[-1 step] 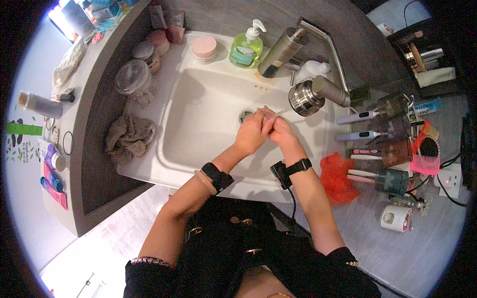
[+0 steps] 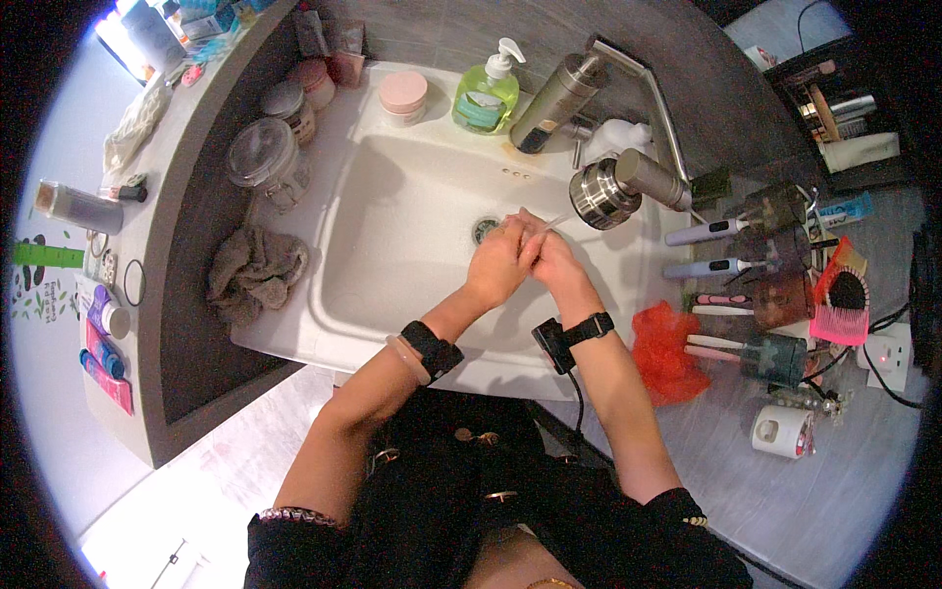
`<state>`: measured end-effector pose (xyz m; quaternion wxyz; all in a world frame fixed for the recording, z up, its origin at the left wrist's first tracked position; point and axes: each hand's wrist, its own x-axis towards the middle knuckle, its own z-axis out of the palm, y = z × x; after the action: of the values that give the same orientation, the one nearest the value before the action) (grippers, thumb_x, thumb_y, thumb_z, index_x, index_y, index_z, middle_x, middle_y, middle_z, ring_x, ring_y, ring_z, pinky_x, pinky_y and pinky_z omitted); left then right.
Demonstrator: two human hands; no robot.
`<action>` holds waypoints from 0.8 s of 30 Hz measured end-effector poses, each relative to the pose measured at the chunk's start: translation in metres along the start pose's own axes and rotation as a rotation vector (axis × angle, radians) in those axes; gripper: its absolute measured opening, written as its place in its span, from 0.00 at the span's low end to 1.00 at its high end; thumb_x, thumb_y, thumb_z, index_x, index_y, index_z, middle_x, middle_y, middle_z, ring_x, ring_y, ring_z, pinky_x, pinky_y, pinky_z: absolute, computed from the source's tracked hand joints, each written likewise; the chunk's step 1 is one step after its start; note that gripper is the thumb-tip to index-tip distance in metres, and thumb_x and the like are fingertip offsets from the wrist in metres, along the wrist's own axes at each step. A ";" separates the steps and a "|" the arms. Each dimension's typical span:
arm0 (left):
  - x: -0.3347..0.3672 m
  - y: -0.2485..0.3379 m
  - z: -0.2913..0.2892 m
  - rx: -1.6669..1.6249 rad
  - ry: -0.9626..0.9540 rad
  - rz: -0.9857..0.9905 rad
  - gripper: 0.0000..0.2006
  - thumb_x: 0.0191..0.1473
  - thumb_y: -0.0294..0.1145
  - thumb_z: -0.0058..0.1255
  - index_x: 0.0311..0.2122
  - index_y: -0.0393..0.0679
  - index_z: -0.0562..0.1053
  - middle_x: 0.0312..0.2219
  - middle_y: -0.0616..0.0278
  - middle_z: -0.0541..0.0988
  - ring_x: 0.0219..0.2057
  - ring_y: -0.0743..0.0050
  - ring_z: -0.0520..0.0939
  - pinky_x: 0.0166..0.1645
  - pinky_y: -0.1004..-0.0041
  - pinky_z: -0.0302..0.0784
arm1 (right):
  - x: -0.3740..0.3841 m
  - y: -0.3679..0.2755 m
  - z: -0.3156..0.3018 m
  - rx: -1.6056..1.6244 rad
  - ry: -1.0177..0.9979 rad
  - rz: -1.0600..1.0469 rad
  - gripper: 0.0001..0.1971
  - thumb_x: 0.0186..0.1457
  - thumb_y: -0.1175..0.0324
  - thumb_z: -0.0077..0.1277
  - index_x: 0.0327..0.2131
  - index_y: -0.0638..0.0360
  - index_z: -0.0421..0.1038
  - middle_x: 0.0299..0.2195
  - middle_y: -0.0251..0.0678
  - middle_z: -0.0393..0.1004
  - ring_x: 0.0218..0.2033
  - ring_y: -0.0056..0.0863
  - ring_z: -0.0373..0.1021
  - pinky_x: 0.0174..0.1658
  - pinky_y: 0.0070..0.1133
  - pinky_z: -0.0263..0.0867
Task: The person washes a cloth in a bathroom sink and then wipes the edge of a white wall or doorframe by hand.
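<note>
My left hand [image 2: 498, 263] and my right hand [image 2: 557, 265] are pressed together over the white sink basin [image 2: 392, 245], just right of the drain [image 2: 484, 230]. A thin pale stick [image 2: 549, 225] pokes out from between the fingers toward the round steel tap head [image 2: 601, 194]. I cannot tell what the stick is. Each wrist carries a black band, and a black cable hangs from the right one.
A green soap pump bottle [image 2: 486, 93], a pink lidded pot [image 2: 403, 94] and a steel cylinder [image 2: 559, 101] stand behind the basin. Glass jars [image 2: 263, 155] and a crumpled cloth [image 2: 253, 275] lie left. Toothbrushes [image 2: 706, 234], an orange puff [image 2: 669, 351] and a pink comb [image 2: 842, 294] crowd the right counter.
</note>
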<state>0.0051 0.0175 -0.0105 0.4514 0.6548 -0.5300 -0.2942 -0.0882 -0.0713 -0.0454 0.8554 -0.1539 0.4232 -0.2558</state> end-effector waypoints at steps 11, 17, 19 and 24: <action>0.007 0.003 0.009 0.474 0.016 -0.028 0.16 0.55 0.42 0.32 0.33 0.40 0.68 0.22 0.49 0.75 0.19 0.51 0.76 0.23 0.59 0.72 | -0.015 0.009 0.014 -0.086 0.058 0.029 0.07 0.53 0.65 0.43 0.29 0.56 0.66 0.28 0.28 0.70 0.28 0.22 0.67 0.32 0.21 0.67; 0.005 -0.051 0.001 0.309 0.148 -0.114 0.14 0.54 0.41 0.35 0.33 0.41 0.68 0.20 0.47 0.74 0.21 0.55 0.77 0.24 0.63 0.73 | -0.031 -0.011 0.021 -0.379 -0.100 0.008 0.13 0.56 0.61 0.39 0.30 0.62 0.64 0.30 0.38 0.72 0.23 0.16 0.64 0.21 0.15 0.54; 0.008 -0.048 -0.002 -0.611 -0.094 -0.650 0.18 0.55 0.44 0.33 0.33 0.39 0.68 0.22 0.47 0.74 0.23 0.58 0.77 0.28 0.64 0.73 | -0.045 -0.007 0.031 -0.349 -0.086 -0.035 0.12 0.57 0.62 0.37 0.30 0.61 0.64 0.28 0.36 0.72 0.22 0.16 0.62 0.22 0.15 0.54; 0.018 -0.061 -0.005 -0.518 -0.134 -0.553 0.20 0.55 0.47 0.33 0.33 0.37 0.66 0.23 0.56 0.74 0.24 0.66 0.77 0.28 0.70 0.72 | -0.031 0.012 0.015 -0.338 -0.067 -0.101 0.10 0.57 0.66 0.33 0.29 0.58 0.64 0.22 0.28 0.66 0.21 0.17 0.58 0.26 0.15 0.55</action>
<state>0.0401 0.0033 -0.0616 0.4698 0.6165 -0.2697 -0.5713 -0.0882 -0.0430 -0.0219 0.8170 -0.3249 0.4232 -0.2186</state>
